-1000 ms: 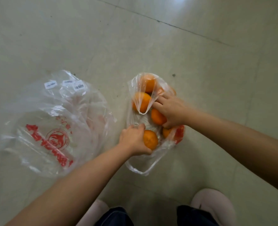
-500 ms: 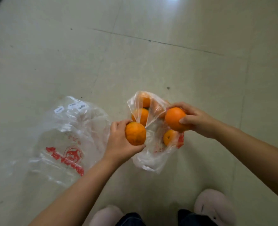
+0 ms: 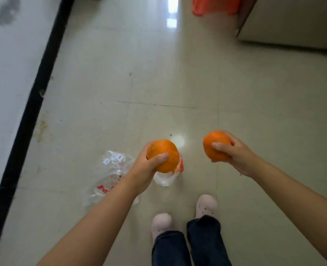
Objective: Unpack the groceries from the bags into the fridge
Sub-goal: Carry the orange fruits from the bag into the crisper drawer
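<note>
My left hand [image 3: 146, 170] grips an orange [image 3: 163, 153], held well above the floor. My right hand [image 3: 235, 154] grips a second orange [image 3: 214, 145] at about the same height, a little further right. Below on the tiled floor lies the small clear bag [image 3: 167, 177] that held the oranges, mostly hidden behind my left hand and its orange. A larger clear bag with red print [image 3: 107, 175] lies crumpled to its left, partly behind my left forearm.
A black skirting strip [image 3: 30, 110] runs along the white wall on the left. A pale appliance or cabinet [image 3: 289, 22] stands at the top right, with an orange-red bag [image 3: 214, 4] beside it. My two feet in pale clogs [image 3: 206, 205] stand below.
Both hands have lifted an orange each out of the small bag and risen. The view has pulled up and back, so the bags now look small and far below.
</note>
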Motion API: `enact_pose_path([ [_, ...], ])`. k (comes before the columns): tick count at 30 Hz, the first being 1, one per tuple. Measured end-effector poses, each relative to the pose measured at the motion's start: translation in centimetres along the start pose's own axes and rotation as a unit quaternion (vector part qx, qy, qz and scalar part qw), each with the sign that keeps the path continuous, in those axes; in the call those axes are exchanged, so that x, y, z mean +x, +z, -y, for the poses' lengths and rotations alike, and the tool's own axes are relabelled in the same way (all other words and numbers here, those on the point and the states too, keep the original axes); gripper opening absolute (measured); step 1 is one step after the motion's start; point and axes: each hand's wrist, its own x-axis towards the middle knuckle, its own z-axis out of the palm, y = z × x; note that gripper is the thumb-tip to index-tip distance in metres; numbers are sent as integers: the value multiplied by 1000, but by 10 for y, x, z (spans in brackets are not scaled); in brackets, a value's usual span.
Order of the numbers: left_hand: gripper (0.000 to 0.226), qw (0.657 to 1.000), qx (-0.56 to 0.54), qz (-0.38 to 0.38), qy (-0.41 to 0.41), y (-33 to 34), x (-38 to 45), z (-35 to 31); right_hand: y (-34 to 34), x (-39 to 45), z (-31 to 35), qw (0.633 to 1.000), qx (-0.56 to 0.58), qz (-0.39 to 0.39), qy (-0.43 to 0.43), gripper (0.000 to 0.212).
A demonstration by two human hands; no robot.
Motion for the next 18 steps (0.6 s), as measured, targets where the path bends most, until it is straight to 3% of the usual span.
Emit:
enact_pose_path([
  [2,93,999,26,21,11,23,-26,-45,-5,-43,49,998,-46,-19,-39,31],
  [5,64,997,58,41,20,61,-61,-109,-11,-106,111,991,-89,-44,-88,34],
  [8,49,997,32,63,33,105,-87,-164,-20,-162,161,984,-90,-84,-128,34],
  [11,9,997,-45,63,2,152,-107,-207,-38,-214,201,976,-75,-122,-166,41],
  [12,5,996,-50,72,0,168,-110,-218,-47,-230,211,972,-69,-137,-179,41],
  [16,23,992,17,124,-1,232,-112,-249,-90,-276,249,953,-51,-198,-225,31],
  [18,33,986,103,130,-5,271,-103,-266,-115,-290,269,942,-66,-225,-240,29],
])
